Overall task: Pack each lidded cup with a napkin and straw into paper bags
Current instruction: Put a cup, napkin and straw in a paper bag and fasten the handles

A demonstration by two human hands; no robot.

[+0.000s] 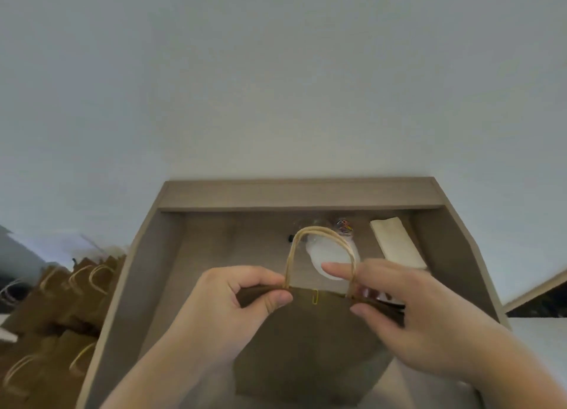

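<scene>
A brown paper bag (310, 341) with twisted paper handles (322, 236) stands upright at the near middle of the desk. A gold paper clip (315, 296) sits on its closed top edge. My left hand (236, 307) pinches the top edge at the left. My right hand (408, 313) pinches the top edge at the right, its index finger pointing left behind the handles. Behind the bag, a white lidded cup (331, 255) is partly hidden. A stack of cream napkins (397, 243) lies at the back right.
The wooden desk (214, 243) has raised side walls and a back ledge against a pale wall. A small clear container of coloured clips (345, 225) stands behind the cup. Several packed brown bags (61, 310) stand to the left, outside the desk.
</scene>
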